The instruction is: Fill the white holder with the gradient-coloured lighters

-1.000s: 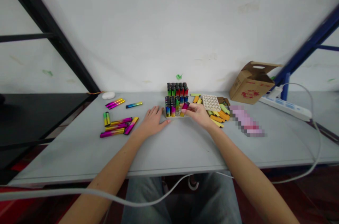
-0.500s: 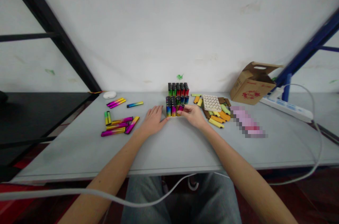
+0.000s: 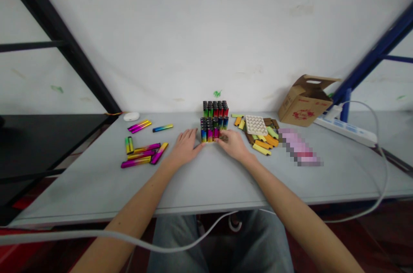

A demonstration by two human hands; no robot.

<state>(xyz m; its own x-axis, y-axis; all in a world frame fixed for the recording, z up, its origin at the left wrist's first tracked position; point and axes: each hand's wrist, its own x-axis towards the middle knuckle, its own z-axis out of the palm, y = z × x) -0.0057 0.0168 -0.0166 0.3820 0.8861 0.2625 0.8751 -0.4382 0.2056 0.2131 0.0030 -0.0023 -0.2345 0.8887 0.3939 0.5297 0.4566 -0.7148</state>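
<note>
Site: gray table top point(image 3: 226, 182) against white wall point(image 3: 206, 28), scuffed, w/ black shelf frame point(image 3: 61, 45) at L and blue shelf frame point(image 3: 371, 58) at R. Person seated at table edge, gray trousers point(image 3: 222, 243) in view below. White cable point(image 3: 106, 234) runs across foreground, below table edge, and up to white power strip point(image 3: 345, 131) at back R. Cardboard box point(image 3: 305, 103), flaps open, w/ red print, stands just beside strip.

Centre: upright lighter block point(image 3: 213, 124), black tops, bodies in multicolor gradients, in 2 groups, one behind other, on pale base near back of table. Loose lighters point(image 3: 142, 154), magenta/gold and yellow/green, lie flat L of block, well apart from it. Small white case point(image 3: 131, 116) sits behind them. R of block: white perforated tray point(image 3: 256, 125) on heap of yellow/orange sticks point(image 3: 263, 146). Pink item point(image 3: 300, 147) further R is pixelated, kind not readable.

Grip: L hand point(image 3: 185, 148) flat on table, fingers spread, tips at frt L corner of block, wide, holding nothing. R hand point(image 3: 234, 144) at frt R of block, fingers close together, narrow; cannot tell if holding a lighter.
</note>
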